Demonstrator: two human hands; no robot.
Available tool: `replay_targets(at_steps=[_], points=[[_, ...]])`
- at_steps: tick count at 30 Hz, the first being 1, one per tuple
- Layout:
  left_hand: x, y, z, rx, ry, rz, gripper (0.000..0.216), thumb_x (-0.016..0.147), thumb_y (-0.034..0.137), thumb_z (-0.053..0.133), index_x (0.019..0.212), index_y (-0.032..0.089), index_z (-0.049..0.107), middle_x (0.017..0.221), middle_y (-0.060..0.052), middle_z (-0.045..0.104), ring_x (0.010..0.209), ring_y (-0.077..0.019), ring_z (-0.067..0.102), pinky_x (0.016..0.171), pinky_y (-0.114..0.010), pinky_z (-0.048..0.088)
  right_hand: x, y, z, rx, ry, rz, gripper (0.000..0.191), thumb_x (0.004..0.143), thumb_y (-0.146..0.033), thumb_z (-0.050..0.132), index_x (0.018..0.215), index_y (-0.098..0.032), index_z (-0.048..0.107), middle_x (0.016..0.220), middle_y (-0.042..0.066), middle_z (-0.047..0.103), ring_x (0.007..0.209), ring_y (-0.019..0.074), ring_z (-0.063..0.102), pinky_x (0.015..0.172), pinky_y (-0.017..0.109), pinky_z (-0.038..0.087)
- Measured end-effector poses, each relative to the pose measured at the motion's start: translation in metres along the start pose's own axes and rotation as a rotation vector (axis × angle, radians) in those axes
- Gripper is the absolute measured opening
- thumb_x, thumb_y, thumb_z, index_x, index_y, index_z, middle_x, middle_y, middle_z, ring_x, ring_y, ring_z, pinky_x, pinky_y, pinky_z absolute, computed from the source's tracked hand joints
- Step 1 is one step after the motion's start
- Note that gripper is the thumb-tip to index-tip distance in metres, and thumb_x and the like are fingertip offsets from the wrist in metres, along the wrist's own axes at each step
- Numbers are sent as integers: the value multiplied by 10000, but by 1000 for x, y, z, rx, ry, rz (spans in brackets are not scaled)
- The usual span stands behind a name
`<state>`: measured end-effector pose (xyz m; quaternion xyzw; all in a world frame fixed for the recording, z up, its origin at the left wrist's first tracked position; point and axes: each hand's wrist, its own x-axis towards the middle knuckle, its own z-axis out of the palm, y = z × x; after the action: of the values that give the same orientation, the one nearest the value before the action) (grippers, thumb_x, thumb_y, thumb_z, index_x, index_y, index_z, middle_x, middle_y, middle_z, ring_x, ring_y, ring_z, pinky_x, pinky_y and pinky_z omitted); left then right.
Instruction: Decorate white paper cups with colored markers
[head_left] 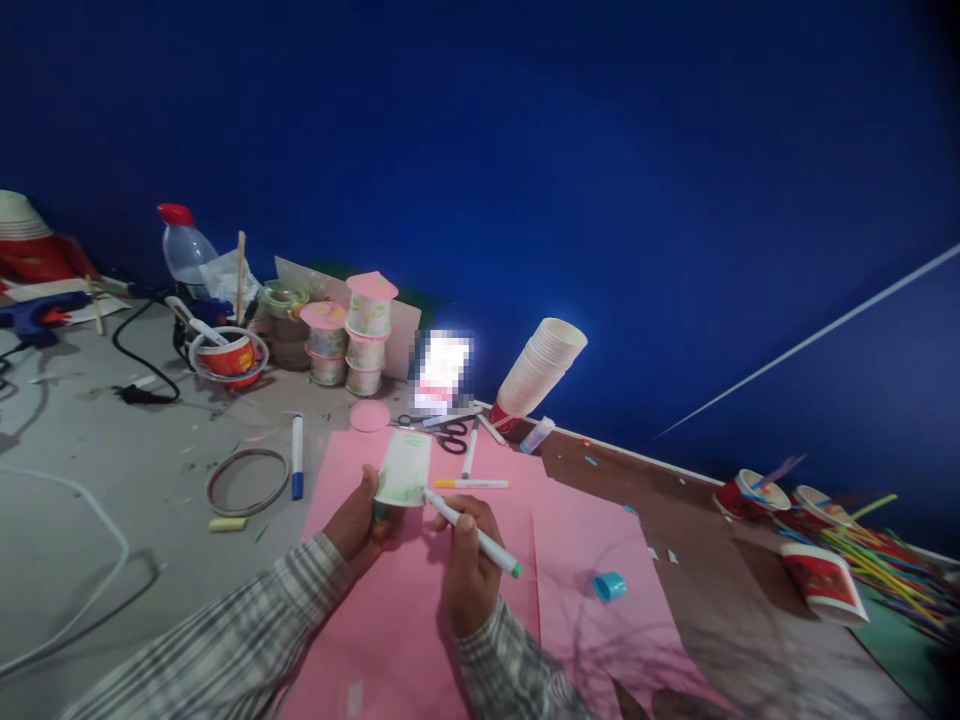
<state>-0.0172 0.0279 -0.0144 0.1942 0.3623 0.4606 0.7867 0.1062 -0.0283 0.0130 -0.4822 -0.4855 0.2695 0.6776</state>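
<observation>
My left hand (367,520) grips a white paper cup (406,465) by its side, tilted above the pink paper (390,610). Green marks show near the cup's top and bottom edges. In my right hand (472,560) is a white marker (487,548) with a green end, its tip at the cup's lower right edge. Just beyond my right hand lies a yellow-and-white marker (472,484). Another white marker (470,450) and a pair of scissors (452,436) rest behind the cup.
Decorated stacked cups (366,350) stand at the back, beside a blurred bright screen (444,368). A leaning stack of paper cups (541,365) is against the blue wall. At left are a tape roll (212,490) and a blue-capped marker (298,458). A blue cap (609,586) lies right.
</observation>
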Motion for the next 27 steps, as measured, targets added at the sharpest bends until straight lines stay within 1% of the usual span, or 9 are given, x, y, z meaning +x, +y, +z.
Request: replay_targets(at_steps=[8, 11, 14, 16, 19, 21, 23, 25, 27], points=[[1, 0, -1, -10, -15, 20, 651, 541, 736, 364, 629, 137, 605, 207, 72, 322, 228, -73, 182, 273, -233, 132, 1, 3, 1, -12, 13, 2, 228, 834, -324, 471, 810, -216, 671, 602, -5, 616, 570, 214, 607, 514, 309, 499], [0, 0, 0, -15, -7, 18, 655, 535, 739, 367, 628, 136, 604, 207, 72, 315, 225, -75, 185, 277, -241, 126, -1, 1, 1, -1, -15, 12, 237, 833, -339, 475, 794, -222, 677, 606, -4, 618, 554, 214, 611, 504, 321, 512], [0, 0, 0, -23, -20, 13, 665, 526, 743, 380, 638, 130, 611, 210, 68, 327, 234, -75, 189, 286, -243, 120, -4, -2, 3, 82, -76, -19, 241, 838, -359, 476, 804, -238, 681, 581, -12, 608, 656, 254, 657, 657, 424, 547], [-1, 0, 1, -31, -34, 9, 652, 521, 742, 389, 615, 134, 605, 208, 65, 333, 239, -72, 188, 290, -242, 118, -5, -2, 3, 119, -98, -41, 246, 841, -370, 474, 810, -245, 684, 565, -14, 608, 726, 274, 667, 754, 479, 525], [-3, 2, 4, -24, -33, -7, 660, 499, 751, 400, 621, 134, 603, 204, 72, 321, 239, -69, 176, 290, -237, 120, -4, 2, 2, 86, -41, -5, 286, 841, -408, 459, 857, -232, 683, 617, 6, 644, 678, 264, 659, 676, 452, 540], [-4, 4, 7, -18, -12, -27, 695, 481, 760, 400, 682, 129, 610, 214, 78, 322, 241, -68, 169, 288, -234, 119, -1, 7, 0, 75, 43, 52, 333, 847, -436, 427, 984, -229, 648, 656, 14, 670, 638, 248, 649, 641, 438, 539], [-6, 6, 8, -17, 6, -45, 722, 472, 769, 385, 733, 134, 609, 225, 79, 331, 242, -68, 161, 286, -233, 115, 2, 13, -1, 73, 100, 91, 365, 862, -427, 394, 1098, -228, 589, 596, -4, 671, 695, 255, 663, 724, 471, 522], [-6, 6, 9, -18, 1, -54, 723, 473, 775, 366, 721, 139, 604, 219, 80, 325, 237, -68, 155, 285, -235, 118, 6, 18, -2, 37, 122, 104, 352, 866, -404, 399, 1103, -220, 583, 560, -14, 662, 753, 263, 670, 778, 484, 504], [-7, 6, 9, -16, -6, -52, 711, 478, 774, 361, 684, 137, 601, 218, 77, 325, 234, -64, 150, 283, -237, 121, 8, 19, -1, 20, 118, 115, 335, 849, -398, 436, 1095, -223, 582, 658, 11, 688, 788, 274, 666, 729, 463, 524]])
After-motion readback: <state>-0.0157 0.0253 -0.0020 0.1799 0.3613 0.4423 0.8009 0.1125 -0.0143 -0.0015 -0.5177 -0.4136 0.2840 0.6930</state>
